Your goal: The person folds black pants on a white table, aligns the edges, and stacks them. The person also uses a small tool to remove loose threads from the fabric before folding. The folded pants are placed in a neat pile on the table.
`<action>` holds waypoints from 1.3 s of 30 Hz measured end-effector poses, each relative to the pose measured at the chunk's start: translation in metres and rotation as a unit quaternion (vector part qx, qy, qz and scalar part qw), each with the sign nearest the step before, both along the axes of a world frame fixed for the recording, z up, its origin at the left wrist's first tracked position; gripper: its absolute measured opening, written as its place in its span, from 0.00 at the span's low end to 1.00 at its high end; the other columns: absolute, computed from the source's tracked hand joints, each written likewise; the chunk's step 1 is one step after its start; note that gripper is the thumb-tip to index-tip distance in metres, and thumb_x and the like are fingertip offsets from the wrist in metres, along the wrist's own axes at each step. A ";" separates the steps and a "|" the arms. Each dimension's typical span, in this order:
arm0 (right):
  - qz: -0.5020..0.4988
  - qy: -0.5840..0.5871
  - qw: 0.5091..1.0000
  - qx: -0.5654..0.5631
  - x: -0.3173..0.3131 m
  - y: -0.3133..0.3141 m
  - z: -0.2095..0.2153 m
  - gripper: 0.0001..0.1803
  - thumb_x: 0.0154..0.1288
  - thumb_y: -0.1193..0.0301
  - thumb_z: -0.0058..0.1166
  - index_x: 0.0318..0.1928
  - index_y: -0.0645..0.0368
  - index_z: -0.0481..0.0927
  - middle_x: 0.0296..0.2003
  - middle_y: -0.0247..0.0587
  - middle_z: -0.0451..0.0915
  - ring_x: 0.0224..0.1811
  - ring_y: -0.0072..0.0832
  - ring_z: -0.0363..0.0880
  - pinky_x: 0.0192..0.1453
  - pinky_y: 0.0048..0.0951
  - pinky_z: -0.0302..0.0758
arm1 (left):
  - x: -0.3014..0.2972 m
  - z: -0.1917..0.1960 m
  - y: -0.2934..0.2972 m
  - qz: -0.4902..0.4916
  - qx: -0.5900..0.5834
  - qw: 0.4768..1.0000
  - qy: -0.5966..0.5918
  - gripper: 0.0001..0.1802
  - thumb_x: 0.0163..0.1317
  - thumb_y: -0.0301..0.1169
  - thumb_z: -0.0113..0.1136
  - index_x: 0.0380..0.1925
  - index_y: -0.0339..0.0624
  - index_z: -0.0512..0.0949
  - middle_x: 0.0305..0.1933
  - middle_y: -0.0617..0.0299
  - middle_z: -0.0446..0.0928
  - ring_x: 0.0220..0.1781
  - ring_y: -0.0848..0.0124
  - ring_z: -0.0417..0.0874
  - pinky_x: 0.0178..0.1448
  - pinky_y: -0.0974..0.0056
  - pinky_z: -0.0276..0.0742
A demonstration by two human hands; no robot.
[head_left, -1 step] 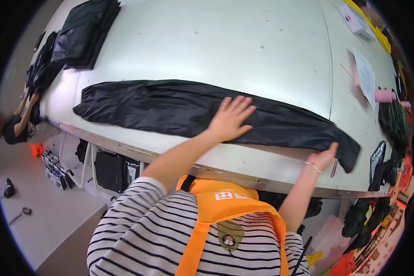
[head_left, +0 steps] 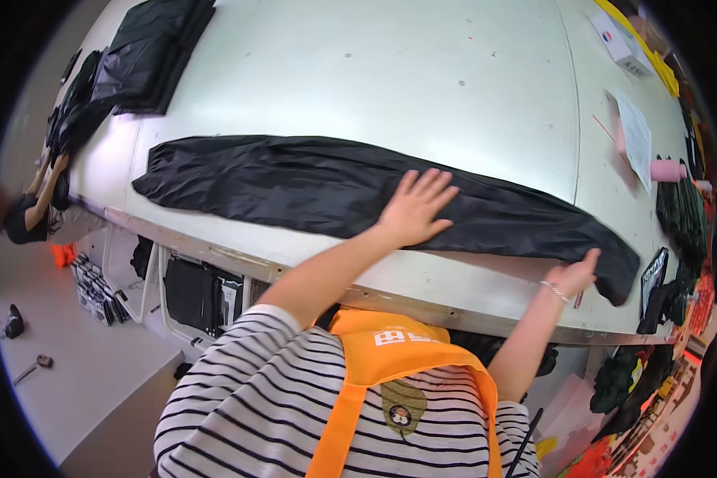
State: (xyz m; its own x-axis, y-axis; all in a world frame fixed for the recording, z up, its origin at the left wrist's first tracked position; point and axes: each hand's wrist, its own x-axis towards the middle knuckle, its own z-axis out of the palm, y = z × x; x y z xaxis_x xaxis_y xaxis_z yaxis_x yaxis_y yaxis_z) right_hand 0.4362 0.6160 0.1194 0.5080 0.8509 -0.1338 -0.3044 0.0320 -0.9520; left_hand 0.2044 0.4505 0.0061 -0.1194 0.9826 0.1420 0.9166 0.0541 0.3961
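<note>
A long, narrow piece of black cloth (head_left: 295,183) with a thin sheen lies lengthwise across the pale table (head_left: 422,48). It looks like a folded garment, but I cannot tell which kind. My left hand (head_left: 418,209) rests flat on its middle, fingers spread. Toward the right end, my right hand (head_left: 573,277) grips the cloth's near edge, its thumb showing and its other fingers partly hidden. A small reddish stick-like thing (head_left: 578,299) shows beside that hand.
Folded black cloth (head_left: 147,60) is stacked at the far left, where another person (head_left: 36,211) handles black fabric. A paper sheet (head_left: 633,135), a pink thread cone (head_left: 668,170), a white box (head_left: 620,44) and dark garments (head_left: 681,215) lie at the right. Below the near edge (head_left: 358,296) are bins.
Both my hands have shifted slightly right, along with the right end of the black cloth. The whole view has also moved a little. My left hand stays flat and my right keeps its grip.
</note>
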 end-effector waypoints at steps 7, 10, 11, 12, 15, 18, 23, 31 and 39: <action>0.281 -0.138 0.926 0.210 -0.202 -0.122 0.126 0.18 0.64 0.68 0.57 0.46 0.73 0.76 0.41 0.41 0.80 0.38 0.22 0.77 0.43 0.24 0.75 | -0.079 0.038 -0.046 0.065 -0.024 0.710 -0.700 0.32 0.70 0.52 0.37 0.62 0.38 0.66 0.61 0.55 0.71 0.63 0.62 0.72 0.68 0.59 0.61; 0.436 -0.362 0.693 0.446 -0.272 -0.181 0.107 0.31 0.46 0.82 0.53 0.56 0.54 0.75 0.35 0.43 0.76 0.29 0.38 0.73 0.36 0.31 0.74 | -0.220 0.084 -0.153 0.107 -0.011 0.512 -0.852 0.52 0.60 0.71 0.27 0.62 0.31 0.63 0.63 0.45 0.68 0.64 0.53 0.70 0.67 0.53 0.63; 0.544 -0.367 0.636 0.406 -0.297 -0.207 0.082 0.39 0.40 0.79 0.55 0.61 0.48 0.71 0.32 0.44 0.71 0.29 0.42 0.72 0.35 0.35 0.74 | -0.260 0.095 -0.199 0.195 0.063 0.485 -0.850 0.54 0.57 0.73 0.27 0.66 0.34 0.57 0.65 0.45 0.64 0.64 0.50 0.68 0.68 0.49 0.62; 0.609 -0.411 0.567 0.373 -0.319 -0.238 0.055 0.40 0.45 0.75 0.57 0.64 0.45 0.67 0.32 0.43 0.69 0.28 0.38 0.74 0.33 0.38 0.74 | -0.298 0.072 -0.252 0.190 0.173 0.474 -0.842 0.53 0.56 0.73 0.29 0.67 0.38 0.54 0.67 0.45 0.61 0.65 0.47 0.67 0.67 0.48 0.63; 0.686 -0.503 0.431 0.301 -0.352 -0.309 -0.051 0.37 0.51 0.70 0.59 0.64 0.50 0.65 0.35 0.41 0.70 0.36 0.37 0.75 0.39 0.37 0.73 | -0.363 0.094 -0.316 0.307 0.085 0.519 -0.793 0.39 0.61 0.59 0.47 0.61 0.39 0.65 0.60 0.51 0.70 0.59 0.57 0.74 0.60 0.58 0.72; 0.696 -0.472 0.414 0.349 -0.348 -0.348 -0.065 0.31 0.54 0.67 0.59 0.60 0.58 0.68 0.39 0.42 0.73 0.44 0.40 0.73 0.46 0.37 0.70 | -0.392 0.074 -0.313 0.435 -0.112 0.742 -0.498 0.24 0.57 0.42 0.64 0.43 0.31 0.79 0.40 0.57 0.81 0.40 0.70 0.81 0.47 0.68 0.75; 0.720 -0.428 0.406 0.365 -0.322 -0.377 -0.097 0.25 0.60 0.61 0.54 0.56 0.59 0.71 0.45 0.47 0.76 0.50 0.41 0.74 0.56 0.40 0.69 | -0.386 0.173 -0.283 0.361 -0.027 0.756 -0.546 0.22 0.57 0.38 0.64 0.41 0.26 0.77 0.35 0.57 0.80 0.36 0.72 0.81 0.40 0.69 0.77; 0.389 -0.670 0.631 0.034 -0.232 -0.260 -0.140 0.32 0.64 0.59 0.49 0.64 0.61 0.62 0.66 0.49 0.60 0.68 0.40 0.57 0.71 0.34 0.55 | -0.481 0.097 -0.373 0.424 -0.070 0.782 -0.452 0.24 0.57 0.38 0.65 0.41 0.24 0.77 0.36 0.55 0.80 0.35 0.70 0.81 0.40 0.67 0.77; 0.416 -0.673 0.611 0.025 -0.232 -0.277 -0.119 0.28 0.62 0.60 0.51 0.59 0.64 0.69 0.60 0.53 0.67 0.63 0.47 0.63 0.67 0.39 0.61 | -0.521 0.055 -0.361 0.421 -0.070 0.763 -0.485 0.25 0.57 0.42 0.65 0.41 0.26 0.77 0.36 0.56 0.80 0.35 0.70 0.80 0.40 0.68 0.77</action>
State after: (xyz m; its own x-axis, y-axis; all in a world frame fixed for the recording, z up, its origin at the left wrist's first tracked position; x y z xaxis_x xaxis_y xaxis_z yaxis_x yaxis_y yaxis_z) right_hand 0.2045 0.3393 0.0006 -0.4823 0.8753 -0.0338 0.8224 0.4392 -0.3618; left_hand -0.3165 0.0898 0.0606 -0.6997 0.4967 -0.5135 -0.1878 0.5657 0.8030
